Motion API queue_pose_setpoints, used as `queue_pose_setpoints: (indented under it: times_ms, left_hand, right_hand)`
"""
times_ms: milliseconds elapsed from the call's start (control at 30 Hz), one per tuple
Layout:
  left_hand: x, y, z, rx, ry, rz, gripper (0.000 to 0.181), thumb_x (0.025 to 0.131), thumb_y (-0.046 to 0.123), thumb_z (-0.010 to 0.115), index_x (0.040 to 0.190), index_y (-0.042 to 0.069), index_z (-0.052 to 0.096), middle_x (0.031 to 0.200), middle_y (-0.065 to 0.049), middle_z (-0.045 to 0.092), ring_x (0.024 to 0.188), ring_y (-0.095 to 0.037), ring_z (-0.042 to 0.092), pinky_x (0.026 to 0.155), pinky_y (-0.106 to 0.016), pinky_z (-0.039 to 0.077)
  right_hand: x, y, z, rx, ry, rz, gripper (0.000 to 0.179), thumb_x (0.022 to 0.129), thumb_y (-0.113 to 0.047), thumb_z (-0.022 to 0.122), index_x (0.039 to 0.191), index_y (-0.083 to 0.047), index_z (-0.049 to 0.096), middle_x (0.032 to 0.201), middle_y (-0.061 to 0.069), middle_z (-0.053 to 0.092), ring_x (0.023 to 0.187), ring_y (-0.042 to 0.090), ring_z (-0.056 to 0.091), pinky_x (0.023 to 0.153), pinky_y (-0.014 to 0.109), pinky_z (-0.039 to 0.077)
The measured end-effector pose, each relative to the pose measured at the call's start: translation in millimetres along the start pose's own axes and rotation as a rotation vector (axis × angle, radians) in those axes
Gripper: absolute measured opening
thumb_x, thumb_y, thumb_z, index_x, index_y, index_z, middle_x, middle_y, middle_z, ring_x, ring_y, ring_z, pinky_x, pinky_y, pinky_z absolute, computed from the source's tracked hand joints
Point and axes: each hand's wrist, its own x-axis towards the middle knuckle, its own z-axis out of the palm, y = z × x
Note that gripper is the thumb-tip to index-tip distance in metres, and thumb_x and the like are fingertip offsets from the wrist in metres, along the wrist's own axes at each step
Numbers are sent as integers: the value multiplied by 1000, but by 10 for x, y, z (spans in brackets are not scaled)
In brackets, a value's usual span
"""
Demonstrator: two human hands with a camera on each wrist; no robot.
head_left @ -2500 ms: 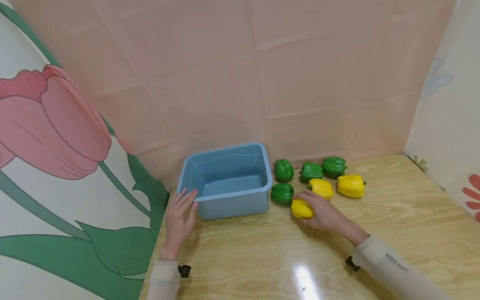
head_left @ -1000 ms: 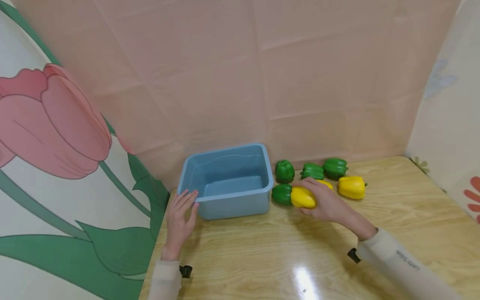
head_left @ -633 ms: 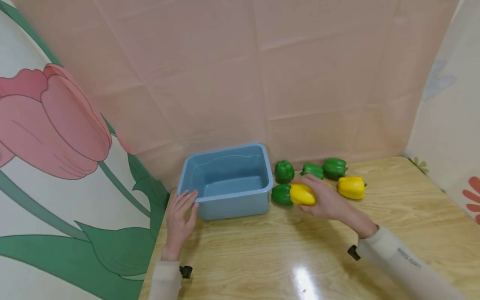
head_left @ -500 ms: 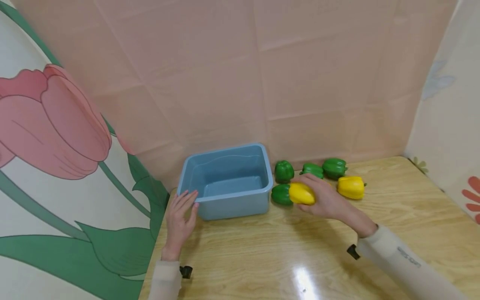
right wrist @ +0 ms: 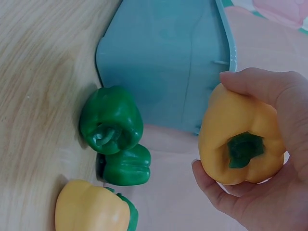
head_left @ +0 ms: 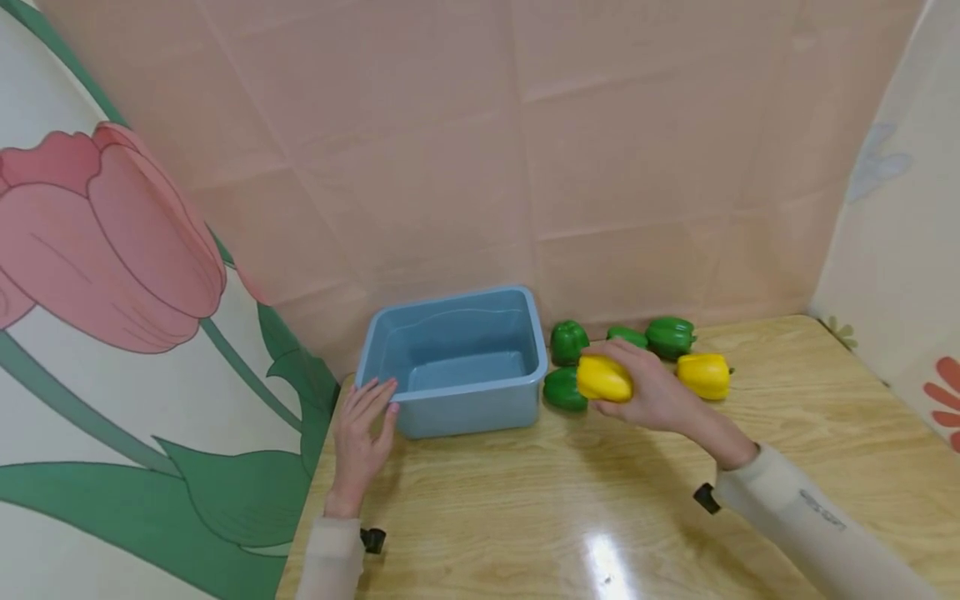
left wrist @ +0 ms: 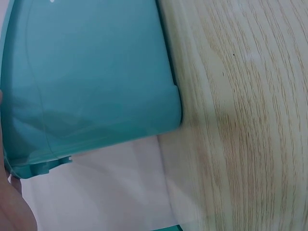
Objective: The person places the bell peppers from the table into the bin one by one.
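Observation:
My right hand grips a yellow bell pepper, thumb on one side and fingers on the other. In the right wrist view the held pepper shows its green stem and stands off the table. My left hand rests at the near left corner of a blue plastic bin, fairly straight fingers over the rim and thumb outside. The bin's inside shows bare. Beside the bin lies a green bell pepper, partly behind the held one. Another green pepper sits behind it.
Farther right are two green peppers and a yellow pepper. Another yellow pepper, hidden behind my hand in the head view, shows in the right wrist view. A pink cloth hangs behind the wooden table.
My right hand has raised the yellow pepper from near the tabletop, slightly away from me. It now covers the yellow pepper behind it. The left hand and the bin have stayed put.

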Motion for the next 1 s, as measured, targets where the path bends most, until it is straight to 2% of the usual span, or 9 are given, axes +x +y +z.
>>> queue_pose_setpoints:
  times_ms: [100, 233, 433, 700, 1000]
  left_hand:
    - [14, 2, -3, 1, 0, 5, 40, 96, 4, 75, 135, 9, 75, 135, -11, 75, 128, -49, 63, 117, -72, 36]
    - [5, -9, -13, 3, 5, 4, 37, 96, 5, 75, 133, 5, 75, 134, -12, 75, 127, -49, 63, 119, -70, 35]
    - [-8, -25, -17, -4, 6, 2, 36, 97, 7, 75, 133, 6, 75, 134, -11, 75, 130, -45, 63, 122, -67, 34]
    - [-10, -30, -12, -9, -1, 10, 37, 98, 8, 74, 135, 9, 75, 133, -10, 75, 130, -41, 64, 118, -70, 36]
    - [0, -28, -1, -20, 1, 7, 38, 98, 9, 74, 136, 11, 75, 133, -10, 76, 130, -40, 64, 119, -69, 36]
  right_hand:
    - [21, -8, -5, 2, 7, -2, 77, 74, -13, 99, 142, -15, 63, 131, 8, 67, 107, 22, 64, 89, 52, 57]
    - [67, -19, -8, 0, 6, -9, 78, 74, -15, 99, 142, -16, 63, 127, 5, 67, 104, 20, 64, 87, 50, 57]
    - [152, -57, -46, -8, 9, -35, 78, 72, -17, 100, 141, -13, 63, 125, 6, 68, 102, 18, 63, 86, 47, 57]
    - [200, -105, -114, 1, -5, -11, 77, 75, -17, 99, 143, -12, 63, 138, 12, 65, 110, 26, 67, 91, 52, 59]
    - [286, -142, -158, 3, -13, -9, 75, 77, -19, 98, 142, -11, 62, 141, 14, 65, 116, 31, 67, 96, 57, 57]
